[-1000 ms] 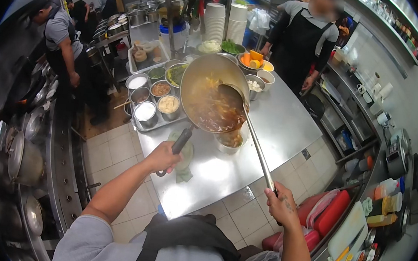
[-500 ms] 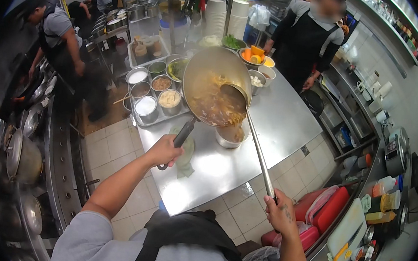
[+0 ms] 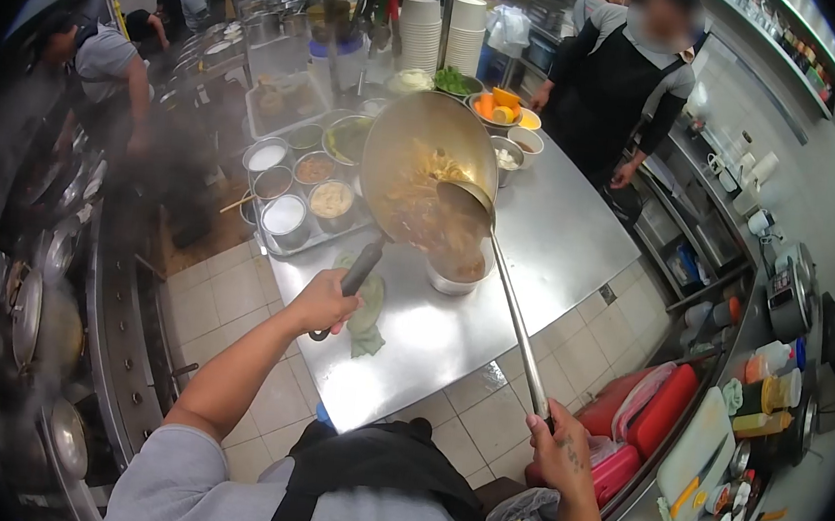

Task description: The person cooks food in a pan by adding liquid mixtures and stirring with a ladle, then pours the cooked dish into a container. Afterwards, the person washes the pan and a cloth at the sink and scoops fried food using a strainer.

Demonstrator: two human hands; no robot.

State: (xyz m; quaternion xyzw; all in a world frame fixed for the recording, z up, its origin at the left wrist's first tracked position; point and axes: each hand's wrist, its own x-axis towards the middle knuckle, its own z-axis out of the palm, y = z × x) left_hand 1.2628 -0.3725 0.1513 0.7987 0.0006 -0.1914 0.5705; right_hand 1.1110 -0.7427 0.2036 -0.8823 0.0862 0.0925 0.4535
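Note:
My left hand [image 3: 325, 304] is closed around the dark handle of a wok [image 3: 401, 123], which is tilted over the steel table. Brown saucy food with noodle-like strips [image 3: 426, 176] lies in the wok and runs down over its lower lip. Beneath that lip a round bowl [image 3: 455, 284] stands on the table with brown food in it. My right hand [image 3: 557, 450] grips the long handle of a ladle [image 3: 512, 320], whose bowl rests inside the wok against the food. A pale green cloth [image 3: 366, 321] lies under my left hand.
Left of the wok, a tray [image 3: 314, 241] holds several metal tubs of ingredients. Stacked white containers [image 3: 419, 40] stand behind. A co-worker in a black apron [image 3: 610, 88] stands at the far right; others work at the left, partly veiled by steam. A stove [image 3: 119, 332] lines the left side.
More steam now drifts across the left side. The wok and ladle stay nearly in place, with food still flowing over the lip. The view has shifted slightly.

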